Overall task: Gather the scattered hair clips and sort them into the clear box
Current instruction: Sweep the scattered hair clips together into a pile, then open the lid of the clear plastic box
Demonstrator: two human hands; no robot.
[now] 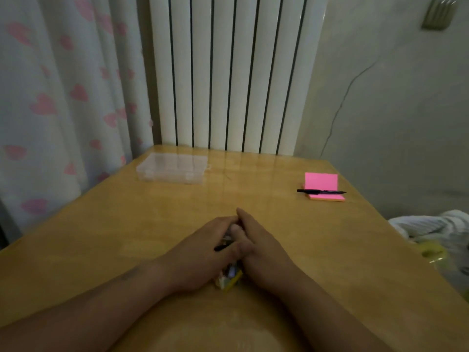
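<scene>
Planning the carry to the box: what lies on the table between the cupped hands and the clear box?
Nothing: in the head view, only bare table separates the hands and the clear box.

Glossy wooden table (279, 224), clear smooth plastic box (172, 168), matt pink paper notepad (321, 182).

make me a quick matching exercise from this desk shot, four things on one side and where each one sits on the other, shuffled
Things:
1. clear box
2. black pen
3. hair clips
4. pink sticky notes

Places:
A. cupped between the left hand and right hand
B. far left of the table, near the curtain
C. lying across the sticky notes
D. far right of the table, under the pen

Pairs: 1-B, 2-C, 3-A, 4-D
</scene>
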